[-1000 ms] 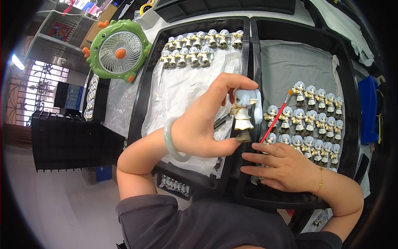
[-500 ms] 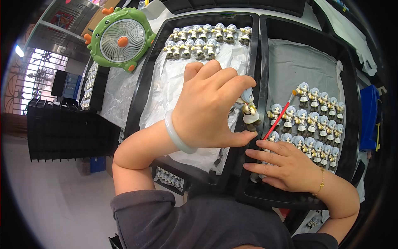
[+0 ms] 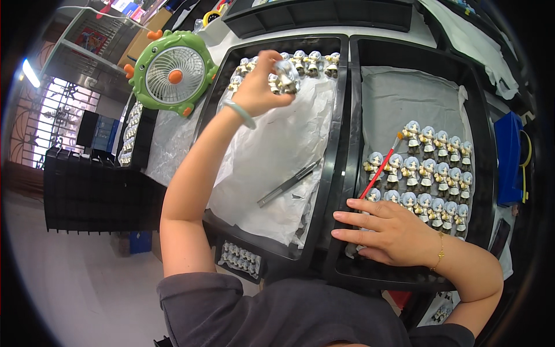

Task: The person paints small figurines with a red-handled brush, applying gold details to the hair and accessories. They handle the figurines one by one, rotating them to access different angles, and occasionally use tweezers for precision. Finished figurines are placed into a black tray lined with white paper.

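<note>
My left hand [image 3: 257,87] is closed around a small figurine [image 3: 287,74] with pale blue-grey hair. It holds the figurine over the far part of the left black tray [image 3: 337,136], close to rows of similar figurines [image 3: 313,62]. My right hand [image 3: 399,234] lies with fingers stretched out over the near left part of the right black tray [image 3: 342,191]. Beside its fingertips is a paintbrush [image 3: 378,172] with a red handle. The brush slants across figurines [image 3: 426,169] standing in several rows; whether the fingers touch its handle is unclear.
A dark pen-like tool [image 3: 288,185] lies on the left tray's white paper lining [image 3: 263,156]. Beyond that tray's left side stands a green fan [image 3: 175,75]. A blue bin [image 3: 510,159] is at the right. Below the left tray sits a small box of figurines [image 3: 240,259].
My left hand has carried the figurine away from the left tray's right edge, to the far left rows. The pen-like tool has come into view. My right hand has stayed put.
</note>
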A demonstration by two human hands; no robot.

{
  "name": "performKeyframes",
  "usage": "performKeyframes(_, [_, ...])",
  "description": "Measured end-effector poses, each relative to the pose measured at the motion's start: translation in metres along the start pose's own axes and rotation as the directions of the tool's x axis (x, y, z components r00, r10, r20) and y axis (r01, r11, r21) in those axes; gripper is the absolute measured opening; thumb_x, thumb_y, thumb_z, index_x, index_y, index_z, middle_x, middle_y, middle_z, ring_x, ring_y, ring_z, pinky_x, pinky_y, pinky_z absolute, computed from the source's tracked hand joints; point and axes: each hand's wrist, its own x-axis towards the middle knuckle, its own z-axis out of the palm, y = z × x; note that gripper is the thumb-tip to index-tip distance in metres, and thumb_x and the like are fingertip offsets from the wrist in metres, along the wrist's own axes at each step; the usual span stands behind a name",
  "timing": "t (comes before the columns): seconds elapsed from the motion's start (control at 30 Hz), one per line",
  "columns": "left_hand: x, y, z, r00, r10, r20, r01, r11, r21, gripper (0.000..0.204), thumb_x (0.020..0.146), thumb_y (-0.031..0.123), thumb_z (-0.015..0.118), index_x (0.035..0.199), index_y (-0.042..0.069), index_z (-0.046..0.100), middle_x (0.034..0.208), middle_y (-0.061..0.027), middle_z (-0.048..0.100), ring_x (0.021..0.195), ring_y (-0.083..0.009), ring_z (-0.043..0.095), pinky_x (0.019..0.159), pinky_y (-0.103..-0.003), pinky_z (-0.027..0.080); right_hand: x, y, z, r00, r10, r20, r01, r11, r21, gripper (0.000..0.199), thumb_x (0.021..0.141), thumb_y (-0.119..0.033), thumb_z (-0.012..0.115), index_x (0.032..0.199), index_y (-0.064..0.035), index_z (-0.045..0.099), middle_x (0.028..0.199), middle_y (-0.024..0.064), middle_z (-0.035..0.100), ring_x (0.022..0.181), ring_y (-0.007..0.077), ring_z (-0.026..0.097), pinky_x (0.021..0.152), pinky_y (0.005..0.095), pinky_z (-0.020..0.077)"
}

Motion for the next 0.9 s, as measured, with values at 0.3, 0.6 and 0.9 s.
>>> performKeyframes(0.3, [0.036, -0.019, 0.038, 0.949, -0.007, 0.316, -0.157, 0.858, 0.489, 0.066, 0.059, 0.019, 0.069, 0.121, 0.013, 0.046, 0.108, -0.0091, 0.055, 0.110, -0.0285, 0.045, 0.095, -0.044, 0.031, -0.005, 0.001, 0.002, 1.000, -0.019, -0.017, 0.019, 1.000, -0.023, 0.053, 0.073, -0.020, 0.066, 0.122, -0.0185, 0.048, 0.134, 0.0005, 0.039, 0.126, 0.0190, 0.034, 0.086, 0.0310, 0.0401])
performKeyframes(0.6, [0.048, 0.048, 0.038, 0.946, 0.290, 0.143, -0.320, 0.901, 0.293, 0.057, 0.065, 0.010, 0.059, 0.120, 0.008, 0.048, 0.110, -0.0146, 0.053, 0.108, -0.0319, 0.045, 0.095, -0.041, 0.034, -0.011, 0.006, 0.015, 0.996, -0.049, -0.079, 0.051, 0.998, 0.022, 0.053, 0.076, -0.020, 0.064, 0.125, -0.0166, 0.045, 0.137, 0.0013, 0.035, 0.129, 0.0190, 0.030, 0.087, 0.0326, 0.0401])
performKeyframes(0.9, [0.087, 0.161, 0.155, 0.669, 0.057, 0.741, -0.314, 0.925, 0.212, 0.042, 0.081, 0.034, 0.058, 0.110, 0.004, 0.053, 0.101, -0.0151, 0.061, 0.098, -0.0299, 0.057, 0.084, -0.036, 0.044, -0.011, 0.007, 0.014, 0.994, -0.078, -0.070, 0.074, 0.996, -0.054, 0.059, 0.073, -0.020, 0.065, 0.127, -0.0163, 0.043, 0.138, 0.0029, 0.034, 0.128, 0.0211, 0.031, 0.085, 0.0352, 0.0429])
